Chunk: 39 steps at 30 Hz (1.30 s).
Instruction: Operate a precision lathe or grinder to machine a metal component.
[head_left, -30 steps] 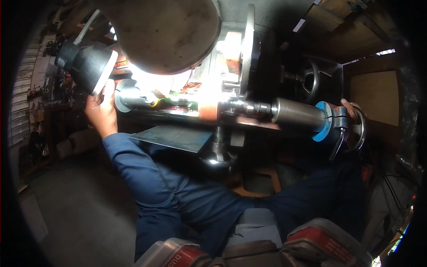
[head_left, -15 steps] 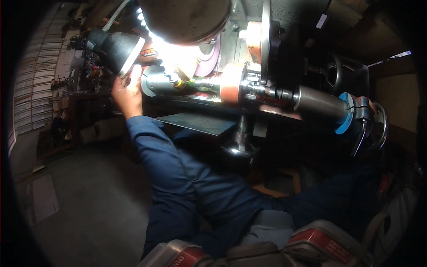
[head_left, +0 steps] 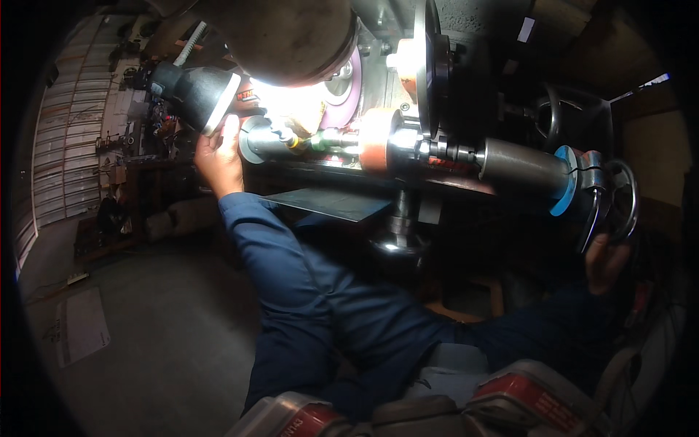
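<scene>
My left hand (head_left: 222, 164) has its thumb up and fingers curled at the white rim of a black lamp (head_left: 191, 93), beside a grey flanged cylinder (head_left: 258, 138). My right hand (head_left: 606, 264), dim and blurred, is low at the right, near a chrome lever (head_left: 593, 218) and handwheel (head_left: 628, 204); its grip is unclear. Between my hands lies a machine spindle with an orange housing (head_left: 375, 153), a steel sleeve (head_left: 517, 164) and a blue ring (head_left: 564, 204). A pink wheel (head_left: 342, 105) sits behind it, partly lost in glare.
A large dark rounded housing (head_left: 284, 33) overhangs the machine. A flat metal plate (head_left: 331, 200) and a chrome column (head_left: 400, 240) sit below the spindle. A cluttered bench (head_left: 131, 171) stands at the left by a corrugated wall (head_left: 65, 146). Wooden panels (head_left: 659, 146) enclose the right side.
My right hand, at the handwheel's upper part a second ago and unseen half a second ago, shows lower down now. My left hand stays at the lamp while the view has shifted.
</scene>
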{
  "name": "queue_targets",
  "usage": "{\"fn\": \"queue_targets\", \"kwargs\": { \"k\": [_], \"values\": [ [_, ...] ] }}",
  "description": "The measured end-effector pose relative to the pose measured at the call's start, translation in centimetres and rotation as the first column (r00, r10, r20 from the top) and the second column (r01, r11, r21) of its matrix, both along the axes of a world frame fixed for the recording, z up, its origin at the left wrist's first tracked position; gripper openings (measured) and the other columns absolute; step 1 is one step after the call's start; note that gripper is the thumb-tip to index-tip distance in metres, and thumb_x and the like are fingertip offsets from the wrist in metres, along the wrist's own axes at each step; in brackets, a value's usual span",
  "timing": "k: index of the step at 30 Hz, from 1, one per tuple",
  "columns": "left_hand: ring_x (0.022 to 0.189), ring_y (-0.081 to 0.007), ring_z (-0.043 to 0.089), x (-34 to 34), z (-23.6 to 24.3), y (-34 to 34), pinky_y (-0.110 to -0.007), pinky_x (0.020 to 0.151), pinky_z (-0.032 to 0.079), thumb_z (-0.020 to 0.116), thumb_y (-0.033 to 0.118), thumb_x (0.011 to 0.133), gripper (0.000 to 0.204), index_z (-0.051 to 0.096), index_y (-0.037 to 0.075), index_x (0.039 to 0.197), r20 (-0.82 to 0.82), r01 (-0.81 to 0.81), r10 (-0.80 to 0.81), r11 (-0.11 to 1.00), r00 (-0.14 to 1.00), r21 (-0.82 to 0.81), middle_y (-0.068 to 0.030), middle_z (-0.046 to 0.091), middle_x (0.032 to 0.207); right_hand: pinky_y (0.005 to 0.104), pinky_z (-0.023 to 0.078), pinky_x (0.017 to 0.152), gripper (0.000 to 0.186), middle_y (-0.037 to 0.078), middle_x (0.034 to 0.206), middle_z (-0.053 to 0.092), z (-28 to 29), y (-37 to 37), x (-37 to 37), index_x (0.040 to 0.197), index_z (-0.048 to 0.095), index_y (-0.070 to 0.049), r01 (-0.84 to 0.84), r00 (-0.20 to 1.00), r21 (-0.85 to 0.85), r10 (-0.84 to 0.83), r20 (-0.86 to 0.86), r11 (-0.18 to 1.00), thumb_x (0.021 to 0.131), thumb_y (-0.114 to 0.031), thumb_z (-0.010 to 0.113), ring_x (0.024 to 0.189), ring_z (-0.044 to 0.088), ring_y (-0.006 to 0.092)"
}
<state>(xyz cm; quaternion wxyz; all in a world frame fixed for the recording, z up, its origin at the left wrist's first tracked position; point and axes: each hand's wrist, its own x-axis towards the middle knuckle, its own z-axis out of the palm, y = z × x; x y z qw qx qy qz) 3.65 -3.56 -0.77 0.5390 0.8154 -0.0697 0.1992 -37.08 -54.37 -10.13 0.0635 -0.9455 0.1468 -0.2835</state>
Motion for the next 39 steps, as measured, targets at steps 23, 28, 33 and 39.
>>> {"fn": "queue_targets", "kwargs": {
  "k": [23,28,33,39],
  "values": [
    [0.089,-0.0178,0.067,-0.4,0.0,-0.2,-0.026,0.083,0.051,0.07,0.001,0.084,0.017,0.063,-0.005,0.098,-0.008,-0.015,0.015,1.0,1.0,0.01,-0.0147,0.069,0.097,0.0438,0.046,0.091,0.06,0.027,0.115,0.058,1.1,4.2,3.4,0.128,0.044,0.012,0.087,0.941,0.163,-0.135,0.311,0.983,0.096,-0.039,0.048,0.104,0.059,0.0386],
    [0.089,-0.0174,0.066,0.1,-1.7,-0.3,-0.026,0.082,0.051,0.07,0.002,0.084,0.017,0.063,-0.005,0.098,-0.031,-0.024,0.024,1.0,0.999,-0.014,-0.0142,0.069,0.097,0.0428,0.046,0.094,0.061,0.025,0.115,0.058,2.8,4.5,3.9,0.128,0.046,0.011,0.114,0.93,0.086,-0.137,0.341,0.99,0.097,-0.042,0.045,0.108,0.059,0.0354],
    [0.088,-0.0172,0.066,0.0,-1.1,-0.2,-0.026,0.082,0.051,0.07,0.002,0.084,0.016,0.063,-0.005,0.097,-0.029,-0.017,0.017,1.0,0.999,0.003,-0.0141,0.069,0.097,0.0387,0.048,0.093,0.053,0.024,0.119,0.059,7.1,5.9,6.2,0.132,0.046,0.007,0.181,0.952,0.043,-0.186,0.244,0.983,0.101,-0.035,0.037,0.111,0.06,0.0341],
    [0.087,-0.0171,0.066,-0.3,-0.7,0.0,-0.025,0.081,0.052,0.069,0.002,0.085,0.016,0.063,-0.005,0.097,-0.053,-0.019,0.017,0.999,0.998,-0.047,-0.0142,0.069,0.096,0.0324,0.05,0.089,0.035,0.016,0.122,0.062,9.3,5.4,7.9,0.13,0.055,-0.005,0.123,0.98,0.054,-0.13,0.149,0.991,0.102,-0.015,0.038,0.112,0.062,0.0269]
  ]
}}
